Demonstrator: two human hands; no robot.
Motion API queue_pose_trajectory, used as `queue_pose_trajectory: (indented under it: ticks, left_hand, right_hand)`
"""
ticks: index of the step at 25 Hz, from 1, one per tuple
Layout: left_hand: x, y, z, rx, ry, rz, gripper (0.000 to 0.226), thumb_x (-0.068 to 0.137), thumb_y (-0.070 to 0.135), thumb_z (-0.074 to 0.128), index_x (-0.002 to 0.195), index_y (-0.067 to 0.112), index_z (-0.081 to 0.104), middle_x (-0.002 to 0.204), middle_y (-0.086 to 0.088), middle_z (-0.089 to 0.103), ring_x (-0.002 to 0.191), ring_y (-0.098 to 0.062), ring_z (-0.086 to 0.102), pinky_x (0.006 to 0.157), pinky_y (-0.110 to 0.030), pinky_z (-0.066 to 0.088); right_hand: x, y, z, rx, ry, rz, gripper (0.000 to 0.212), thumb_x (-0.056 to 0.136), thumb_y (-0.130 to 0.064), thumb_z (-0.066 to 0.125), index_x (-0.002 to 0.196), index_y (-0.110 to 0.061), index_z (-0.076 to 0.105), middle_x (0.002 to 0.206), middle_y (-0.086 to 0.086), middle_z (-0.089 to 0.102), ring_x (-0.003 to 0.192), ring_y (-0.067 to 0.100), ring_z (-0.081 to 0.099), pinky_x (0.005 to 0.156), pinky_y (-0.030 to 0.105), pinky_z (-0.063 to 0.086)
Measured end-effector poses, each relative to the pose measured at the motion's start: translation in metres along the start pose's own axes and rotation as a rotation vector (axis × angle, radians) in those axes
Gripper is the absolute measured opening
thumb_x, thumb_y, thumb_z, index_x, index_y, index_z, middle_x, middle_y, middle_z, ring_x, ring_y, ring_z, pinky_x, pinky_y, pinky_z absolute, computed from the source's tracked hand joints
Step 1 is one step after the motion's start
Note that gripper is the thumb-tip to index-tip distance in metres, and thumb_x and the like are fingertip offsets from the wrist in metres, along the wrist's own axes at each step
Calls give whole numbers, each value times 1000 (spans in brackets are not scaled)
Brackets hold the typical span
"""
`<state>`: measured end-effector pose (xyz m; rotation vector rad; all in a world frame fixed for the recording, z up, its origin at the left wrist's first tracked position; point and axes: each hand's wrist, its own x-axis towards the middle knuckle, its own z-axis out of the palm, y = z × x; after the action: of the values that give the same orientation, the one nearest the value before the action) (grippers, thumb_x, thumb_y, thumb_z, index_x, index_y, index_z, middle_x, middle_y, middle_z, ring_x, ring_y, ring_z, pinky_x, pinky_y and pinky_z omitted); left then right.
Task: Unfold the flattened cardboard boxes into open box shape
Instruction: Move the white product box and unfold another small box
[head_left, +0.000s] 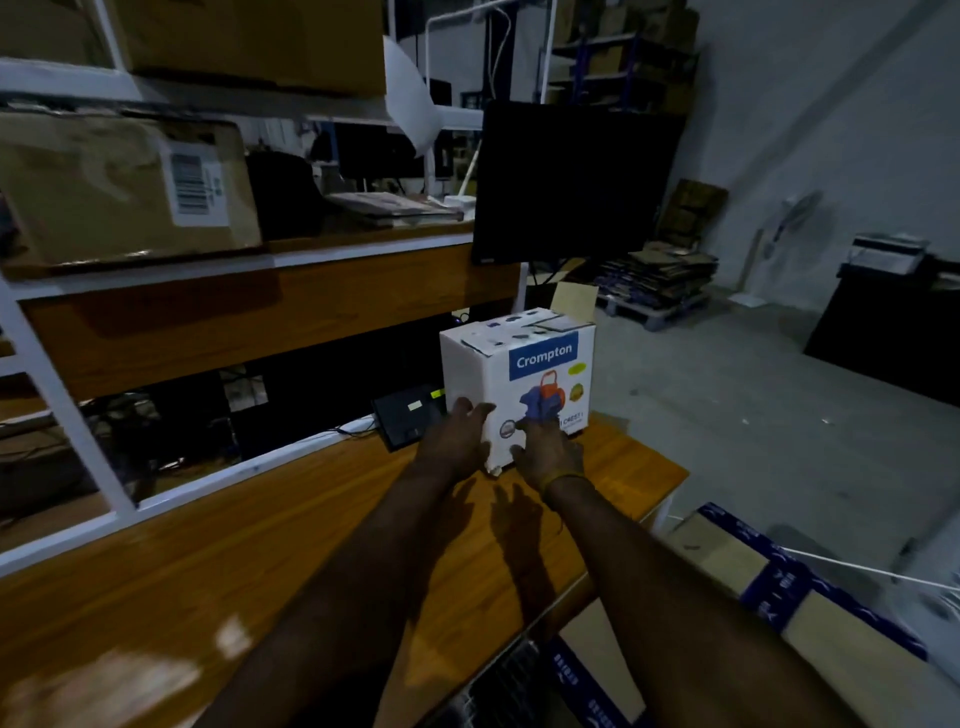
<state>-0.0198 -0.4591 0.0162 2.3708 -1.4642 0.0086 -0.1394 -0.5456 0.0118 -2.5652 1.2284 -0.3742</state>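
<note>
A white cardboard box (519, 384) stands upright on the wooden table (311, 545). Above the fingertips (470, 408) of both hands, its front face carries a blue band with the brand "Crompton" in white letters. Just past the right hand's fingers, partly covered, dark print reads "CREST". To the far left of the fingers, a brown carton (119, 192) on a shelf bears a white barcode label (196, 182), its print too blurred to read.

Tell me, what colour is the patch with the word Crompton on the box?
Blue, with white letters. The Crompton label sits on the white box, shown in the head view.
</note>
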Motion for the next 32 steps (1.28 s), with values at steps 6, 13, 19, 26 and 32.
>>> queue_pose_trajectory:
  ticks: [6, 13, 19, 26, 32]
  left_hand:
    - [101, -7, 6, -9, 89, -39, 68, 96, 40, 57, 154, 29, 23, 164, -12, 4, 140, -37, 34, 104, -51, 45]
    - [177, -21, 23, -59, 30, -161, 63, 99, 53, 45, 154, 30, 24, 166, -7, 2, 148, -38, 19, 113, -53, 33]
    - [159, -6, 40, -115, 287, 23, 34, 104, 39, 41, 122, 16, 58, 132, -10, 50, 113, -28, 55, 87, -36, 48]
    - [125, 8, 44, -60, 309, 51, 40, 93, 47, 58, 127, 25, 57, 143, -8, 38, 122, -28, 50, 86, -35, 49]
    - [114, 27, 25, -172, 216, 37, 88, 83, 50, 72, 154, 26, 26, 165, -12, -7, 151, -35, 2, 117, -46, 21]
  right_hand:
    - [106, 9, -4, 44, 62, -18, 55, 97, -41, 52, 148, -30, 32, 151, 16, 26, 127, 39, 44, 106, 50, 34]
    - [188, 30, 3, 113, 72, -62, 52, 101, -46, 43, 150, -46, 25, 163, 11, -11, 146, 48, 4, 114, 66, 17]
    - [184, 40, 13, 88, 240, 11, 41, 99, -49, 44, 135, -29, 50, 158, 15, 22, 148, 43, 4, 115, 65, 10]
    - [150, 55, 7, 145, 245, 135, 42, 92, -53, 51, 130, -35, 50, 142, 6, 42, 133, 31, 34, 104, 55, 35]
    - [82, 87, 14, 157, 193, 192, 42, 101, -44, 42, 142, -45, 37, 157, 5, 25, 142, 32, 26, 112, 58, 24]
